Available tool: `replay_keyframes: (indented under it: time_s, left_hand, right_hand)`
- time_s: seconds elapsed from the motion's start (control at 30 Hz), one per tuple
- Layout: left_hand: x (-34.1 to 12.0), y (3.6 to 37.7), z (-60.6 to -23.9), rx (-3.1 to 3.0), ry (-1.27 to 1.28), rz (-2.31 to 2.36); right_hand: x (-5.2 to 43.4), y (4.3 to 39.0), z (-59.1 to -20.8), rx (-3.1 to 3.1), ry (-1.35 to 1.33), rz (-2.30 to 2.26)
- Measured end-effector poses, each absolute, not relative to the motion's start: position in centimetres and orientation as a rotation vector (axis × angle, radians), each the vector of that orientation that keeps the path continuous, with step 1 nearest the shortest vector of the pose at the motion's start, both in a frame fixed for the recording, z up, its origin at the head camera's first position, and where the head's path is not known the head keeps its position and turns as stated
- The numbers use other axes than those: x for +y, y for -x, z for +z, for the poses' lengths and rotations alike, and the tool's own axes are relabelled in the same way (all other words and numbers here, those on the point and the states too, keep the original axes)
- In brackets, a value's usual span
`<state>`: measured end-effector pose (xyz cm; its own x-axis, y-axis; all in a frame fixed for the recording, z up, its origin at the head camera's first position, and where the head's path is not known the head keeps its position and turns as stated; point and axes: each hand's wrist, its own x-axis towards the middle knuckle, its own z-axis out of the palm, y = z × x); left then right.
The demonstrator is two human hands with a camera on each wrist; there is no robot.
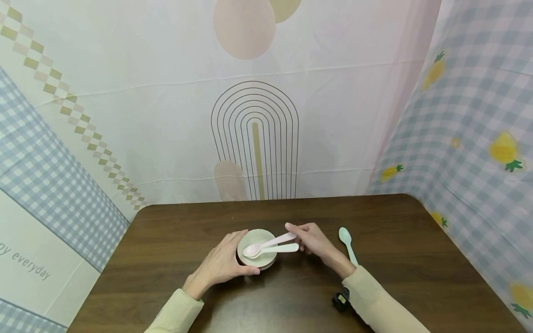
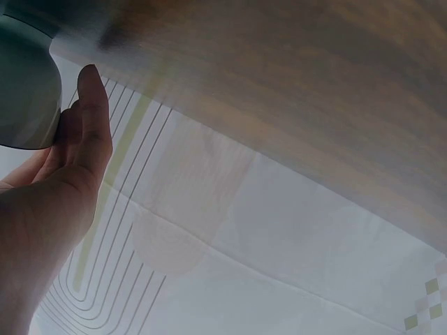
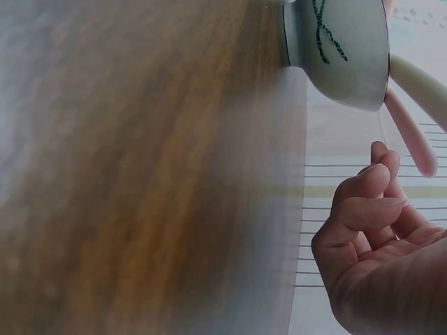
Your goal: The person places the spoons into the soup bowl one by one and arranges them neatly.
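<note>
Sleeves, pale yellow, come in at the near table edge; small black device lies on the table beside the right forearm. Left hand cups the side of the bowl, fingers curled round its wall, thumb along the near rim. Bowl stands mid-table, seemingly nested in a second one. Inside it two spoons: pink spoon and white spoon, heads in the bowl, handles jutting right over the rim. Right hand just right of the bowl, fingers loosely curled near the pink spoon's handle tip; whether they touch it, cannot tell. Mint spoon lies on the table further right, beside the right wrist. Beyond: patterned cloth backdrop with arch design.
</note>
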<state>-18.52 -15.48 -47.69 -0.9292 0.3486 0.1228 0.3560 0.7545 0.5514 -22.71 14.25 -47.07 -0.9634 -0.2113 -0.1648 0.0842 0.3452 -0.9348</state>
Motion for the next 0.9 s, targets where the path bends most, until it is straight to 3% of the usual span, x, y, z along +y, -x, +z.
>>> replay_keyframes:
  time_s: [0.9]
  left_hand:
    - [-15.5, 18.5, -47.7, -2.935, 0.586, -0.925]
  right_hand:
    - [16.3, 22.0, -46.8, 2.349, 0.054, -1.666]
